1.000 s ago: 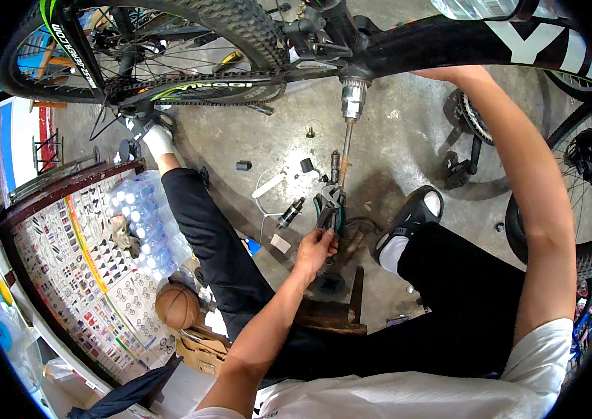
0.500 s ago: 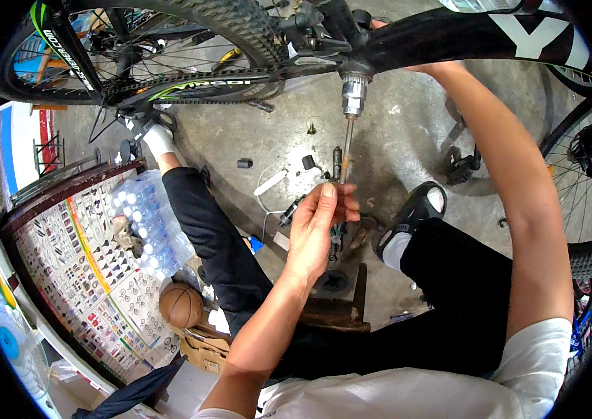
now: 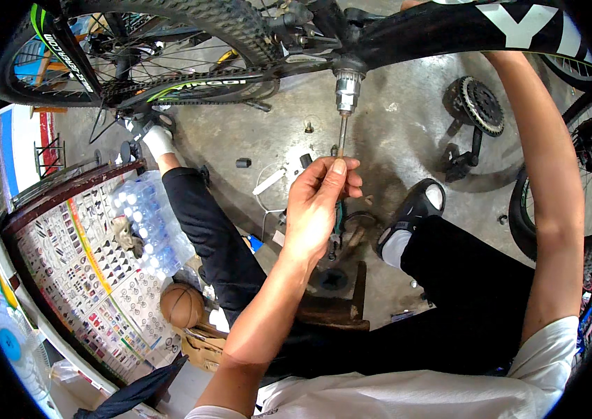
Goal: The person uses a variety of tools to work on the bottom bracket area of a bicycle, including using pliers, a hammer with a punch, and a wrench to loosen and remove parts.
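A bicycle's black frame tube (image 3: 435, 36) spans the top of the view. From its crank axle area a silver socket tool (image 3: 348, 91) sticks out toward me, ending in a thin metal rod (image 3: 343, 131). My left hand (image 3: 317, 195) pinches the rod's near end between thumb and fingers. My right arm passes behind the tube, and only a bit of my right hand (image 3: 413, 4) shows above its far edge; the grip is hidden. The bicycle's chain and rear wheel (image 3: 191, 35) are at upper left.
A crank with chainring (image 3: 481, 105) and pedal lies on the concrete floor at right, before another bicycle's wheel (image 3: 530, 213). Small dark parts and a white cable lie mid-floor. At left are a printed chart board (image 3: 93, 279), bottles (image 3: 153, 223) and a basketball (image 3: 181, 305).
My left hand has moved slightly up along the rod. My right arm has shifted up and right behind the tube, uncovering the chainring. The frame has moved slightly left in view.
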Tool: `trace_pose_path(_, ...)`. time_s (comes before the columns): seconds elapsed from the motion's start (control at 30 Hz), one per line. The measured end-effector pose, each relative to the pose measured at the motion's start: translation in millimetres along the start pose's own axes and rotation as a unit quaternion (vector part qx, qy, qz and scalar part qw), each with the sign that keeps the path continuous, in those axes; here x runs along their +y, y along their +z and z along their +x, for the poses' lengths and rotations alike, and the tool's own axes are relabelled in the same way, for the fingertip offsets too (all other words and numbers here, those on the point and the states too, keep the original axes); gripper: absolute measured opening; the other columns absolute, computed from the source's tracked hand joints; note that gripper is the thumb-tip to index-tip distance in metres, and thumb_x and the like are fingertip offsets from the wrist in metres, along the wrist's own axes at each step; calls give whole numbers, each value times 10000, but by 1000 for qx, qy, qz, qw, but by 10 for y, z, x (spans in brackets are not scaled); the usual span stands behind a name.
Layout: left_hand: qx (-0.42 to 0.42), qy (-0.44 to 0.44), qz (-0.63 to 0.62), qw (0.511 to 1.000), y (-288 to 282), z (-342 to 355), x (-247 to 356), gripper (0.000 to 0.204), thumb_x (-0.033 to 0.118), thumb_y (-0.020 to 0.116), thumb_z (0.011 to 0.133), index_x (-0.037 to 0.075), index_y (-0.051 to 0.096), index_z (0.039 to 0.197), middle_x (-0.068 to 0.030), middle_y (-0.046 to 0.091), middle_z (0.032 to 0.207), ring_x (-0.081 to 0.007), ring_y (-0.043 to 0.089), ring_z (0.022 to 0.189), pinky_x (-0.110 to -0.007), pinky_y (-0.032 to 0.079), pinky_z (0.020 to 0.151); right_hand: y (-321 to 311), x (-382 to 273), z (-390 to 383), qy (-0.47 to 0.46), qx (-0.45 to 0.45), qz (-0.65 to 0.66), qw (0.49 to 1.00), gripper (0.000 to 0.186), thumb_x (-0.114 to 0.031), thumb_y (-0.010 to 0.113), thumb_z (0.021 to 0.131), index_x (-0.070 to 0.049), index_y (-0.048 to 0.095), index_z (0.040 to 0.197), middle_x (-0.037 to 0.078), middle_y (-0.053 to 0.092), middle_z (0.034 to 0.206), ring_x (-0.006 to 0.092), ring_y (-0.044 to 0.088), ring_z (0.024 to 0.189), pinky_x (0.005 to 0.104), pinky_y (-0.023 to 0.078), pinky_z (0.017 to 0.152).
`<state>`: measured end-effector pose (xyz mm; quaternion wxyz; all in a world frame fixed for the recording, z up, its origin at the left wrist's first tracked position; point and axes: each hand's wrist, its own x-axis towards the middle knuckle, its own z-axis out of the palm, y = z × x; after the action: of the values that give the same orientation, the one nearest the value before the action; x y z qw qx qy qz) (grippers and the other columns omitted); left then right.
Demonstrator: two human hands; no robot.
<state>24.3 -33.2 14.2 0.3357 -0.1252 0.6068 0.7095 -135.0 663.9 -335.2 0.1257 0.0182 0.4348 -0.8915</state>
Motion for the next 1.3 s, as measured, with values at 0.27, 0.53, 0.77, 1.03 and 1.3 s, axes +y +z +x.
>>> trace_pose_path(0.27, -8, 4, 1, 1000, -34, 40, -1, 319, 263, 577, 1089, -30, 673, 1169, -67, 681, 952, -140, 636, 854, -286, 518, 818, -539, -294, -202, 2, 0, 11, 1000, 470, -209, 538, 1081, -2, 472, 1498, 105, 598, 1422, 169, 582, 1267, 310, 453, 1141)
trace_pose_path(0.53, -5, 6, -5, 1000, -19, 47, 3, 306, 256, 568, 1092, -19, 675, 1170, -63, 681, 945, -139, 639, 853, -289, 516, 814, -948, -499, -102, 1, 0, 20, 1000, 478, -216, 541, 1080, -4, 469, 1503, 105, 592, 1433, 174, 575, 1281, 316, 448, 1147)
trace_pose_path(0.77, 0, 5, -11, 1000, -20, 47, -27, 310, 261, 561, 1094, -17, 678, 1168, -58, 680, 939, -137, 636, 847, -290, 513, 809, -1139, -512, -115, 7, 0, 31, 999, 485, -221, 543, 1080, -6, 466, 1507, 105, 586, 1443, 178, 568, 1293, 322, 444, 1151)
trace_pose_path(1.03, 2, 9, -8, 1000, -17, 44, -12, 317, 264, 560, 1095, -21, 682, 1162, -61, 679, 938, -137, 633, 847, -287, 513, 815, -858, -541, -64, 5, -2, 40, 999, 493, -227, 547, 1079, -8, 462, 1512, 104, 580, 1454, 182, 561, 1307, 328, 440, 1157)
trace_pose_path(1.3, 10, 5, -2, 1000, 16, 37, -31, 345, 290, 551, 1100, -24, 680, 1159, -68, 678, 944, -141, 630, 858, -291, 516, 823, -526, -467, -60, 4, -1, 48, 999, 501, -233, 550, 1078, -10, 459, 1518, 104, 573, 1465, 186, 554, 1321, 334, 435, 1162)
